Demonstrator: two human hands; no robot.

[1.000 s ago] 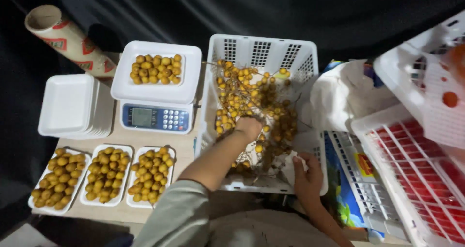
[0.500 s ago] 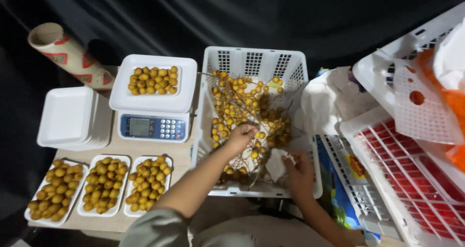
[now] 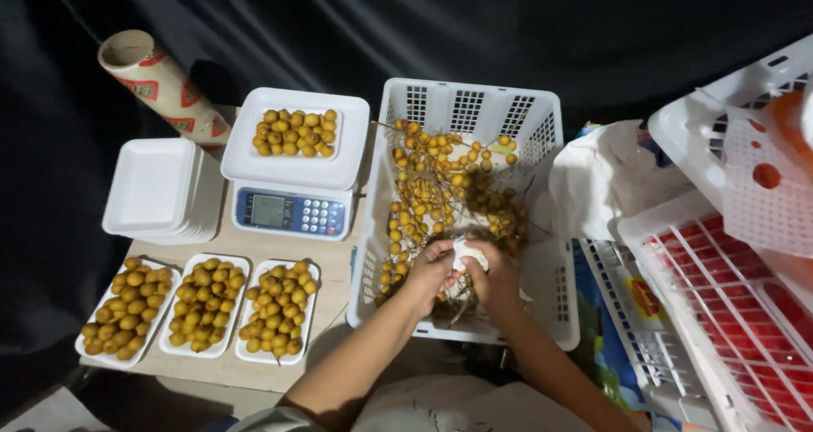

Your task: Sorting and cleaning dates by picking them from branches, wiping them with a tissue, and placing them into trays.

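A white plastic basket (image 3: pixel 542 119) holds stems with several small yellow-orange fruits (image 3: pixel 440 174). Both my hands are inside it near its front. My left hand (image 3: pixel 429 271) and my right hand (image 3: pixel 495 271) are together, pinching a small white piece (image 3: pixel 464 254) between them, fingers closed around it. Fruit clusters lie right beside and under the hands. What the white piece is I cannot tell.
A white digital scale (image 3: pixel 292 186) carries a tray of fruit (image 3: pixel 295 132). Three filled white trays (image 3: pixel 199 307) sit at the table's front left, a stack of empty trays (image 3: pixel 157 186) behind them, a cardboard tube (image 3: pixel 161 85) beyond. White and red crates (image 3: pixel 728 288) crowd the right.
My right hand came up from the basket's front edge to meet my left hand over the fruit. Both now hold the white piece together. The view shifted slightly.
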